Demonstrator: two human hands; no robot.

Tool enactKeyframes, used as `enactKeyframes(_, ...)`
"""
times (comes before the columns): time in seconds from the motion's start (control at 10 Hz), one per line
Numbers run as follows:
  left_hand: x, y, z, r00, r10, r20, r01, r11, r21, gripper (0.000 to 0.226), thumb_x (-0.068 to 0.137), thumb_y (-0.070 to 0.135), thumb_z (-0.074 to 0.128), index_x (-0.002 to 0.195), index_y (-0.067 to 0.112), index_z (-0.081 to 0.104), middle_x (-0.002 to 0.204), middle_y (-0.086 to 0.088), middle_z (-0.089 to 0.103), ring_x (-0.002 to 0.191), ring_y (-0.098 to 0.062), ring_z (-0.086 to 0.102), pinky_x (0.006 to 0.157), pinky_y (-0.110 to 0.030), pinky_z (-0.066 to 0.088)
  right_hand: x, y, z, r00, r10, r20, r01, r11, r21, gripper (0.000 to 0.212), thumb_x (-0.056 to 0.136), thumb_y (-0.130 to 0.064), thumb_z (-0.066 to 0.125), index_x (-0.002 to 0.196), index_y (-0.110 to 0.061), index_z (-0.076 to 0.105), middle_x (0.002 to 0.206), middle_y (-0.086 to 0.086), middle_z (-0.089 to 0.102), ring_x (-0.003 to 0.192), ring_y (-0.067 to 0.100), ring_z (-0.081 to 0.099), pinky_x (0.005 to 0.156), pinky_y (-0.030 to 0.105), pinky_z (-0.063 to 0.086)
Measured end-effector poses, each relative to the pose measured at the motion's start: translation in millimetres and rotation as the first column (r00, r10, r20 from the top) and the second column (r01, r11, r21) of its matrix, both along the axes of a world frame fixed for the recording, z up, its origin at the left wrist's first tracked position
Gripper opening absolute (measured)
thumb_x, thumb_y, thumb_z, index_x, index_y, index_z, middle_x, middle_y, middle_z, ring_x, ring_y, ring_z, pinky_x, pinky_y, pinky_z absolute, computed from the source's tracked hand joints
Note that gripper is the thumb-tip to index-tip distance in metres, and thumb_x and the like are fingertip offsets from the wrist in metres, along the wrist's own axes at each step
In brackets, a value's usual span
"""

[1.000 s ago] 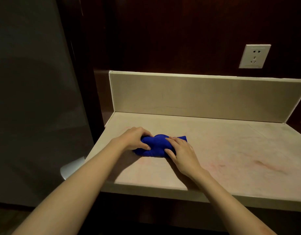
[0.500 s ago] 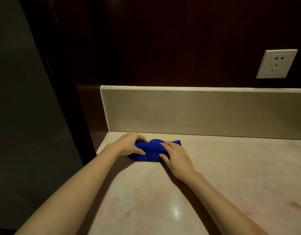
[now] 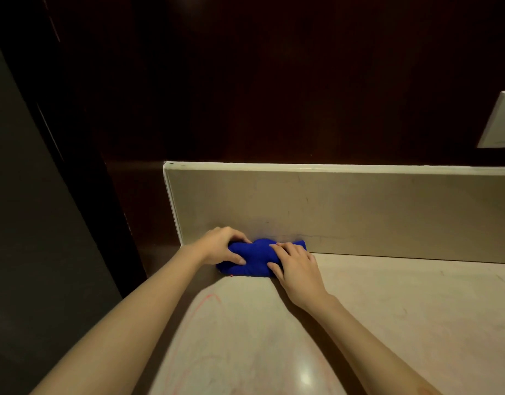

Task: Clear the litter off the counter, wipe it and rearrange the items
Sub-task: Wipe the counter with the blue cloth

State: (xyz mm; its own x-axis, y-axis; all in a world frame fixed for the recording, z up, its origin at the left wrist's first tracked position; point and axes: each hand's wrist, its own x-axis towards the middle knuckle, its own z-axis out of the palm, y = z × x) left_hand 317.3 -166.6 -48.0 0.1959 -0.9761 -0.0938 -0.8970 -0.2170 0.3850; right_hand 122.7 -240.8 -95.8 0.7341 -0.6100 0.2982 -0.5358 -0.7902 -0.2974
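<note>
Cloth, blue and bunched into a thick roll, sits on the desk in its far left corner, pushed up against the foot of the pale backsplash. You hold it there with both hands, which reads as a way to drive the wad into the seam where the flat top meets the upright, the place where grime would gather. Your left hand wraps the left end, fingers curled over the top and thumb tucked along the near side, so its grip is closed around the fabric. Your right hand lies over the right end with fingers spread fairly flat and pressing down, thumb along the near edge; it bears on the cloth more than it clasps it. Two hands on a bunched roll likely give you even pressure along the whole length.

The roll's long axis runs left to right, parallel to the backsplash, one end toward the left edge of the desk and the other toward the wall socket side. Faint reddish smears mark the surface nearer you, so wiping looks unfinished.
</note>
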Motion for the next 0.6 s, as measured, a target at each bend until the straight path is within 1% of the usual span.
enactKeyframes(0.2, 1, 5, -6, 0.997, 0.023, -0.073, -0.025, 0.999, -0.026, 0.045, 0.082, 0.029, 0.073, 0.125, 0.026, 0.059, 0.120, 0.006, 0.063, 0.105, -0.012, 0.057, 0.091, -0.026, 0.046, 1, 2, -3, 1.000, -0.011, -0.007, 0.011, 1.000, 0.001, 0.045, 0.100, -0.036, 0.039, 0.142, -0.021, 0.038, 0.142, -0.003, 0.045, 0.131, 0.015, 0.037, 0.109, 0.029, 0.026)
enactKeyframes(0.4, -7, 26, -11, 0.991, 0.041, -0.131, -0.046, 0.998, -0.034, 0.045, 0.083, 0.028, 0.072, 0.126, 0.026, 0.057, 0.120, 0.004, 0.063, 0.106, -0.015, 0.058, 0.093, -0.032, 0.049, -5, 20, -1, 1.000, -0.017, -0.018, 0.018, 0.999, 0.048, 0.046, 0.099, -0.034, 0.041, 0.143, -0.020, 0.037, 0.146, -0.002, 0.042, 0.134, 0.015, 0.036, 0.111, 0.031, 0.026)
enactKeyframes(0.5, -16, 53, -12, 0.987, 0.050, -0.153, -0.056, 0.998, -0.035, 0.047, 0.083, 0.029, 0.072, 0.127, 0.027, 0.057, 0.120, 0.005, 0.062, 0.107, -0.014, 0.057, 0.095, -0.035, 0.050, -13, 46, -3, 0.999, -0.028, -0.018, 0.029, 0.999, 0.042, 0.046, 0.099, -0.034, 0.041, 0.143, -0.021, 0.037, 0.146, -0.002, 0.042, 0.134, 0.016, 0.036, 0.110, 0.030, 0.027)
enactKeyframes(0.6, -21, 75, -12, 0.987, 0.039, -0.157, -0.045, 0.998, -0.037, 0.045, 0.083, 0.030, 0.072, 0.125, 0.027, 0.057, 0.119, 0.005, 0.063, 0.107, -0.014, 0.057, 0.095, -0.035, 0.049, -20, 68, -4, 0.999, -0.034, -0.016, 0.034, 0.999, 0.040, 0.046, 0.099, -0.034, 0.041, 0.143, -0.021, 0.037, 0.146, -0.002, 0.042, 0.134, 0.015, 0.036, 0.110, 0.030, 0.027)
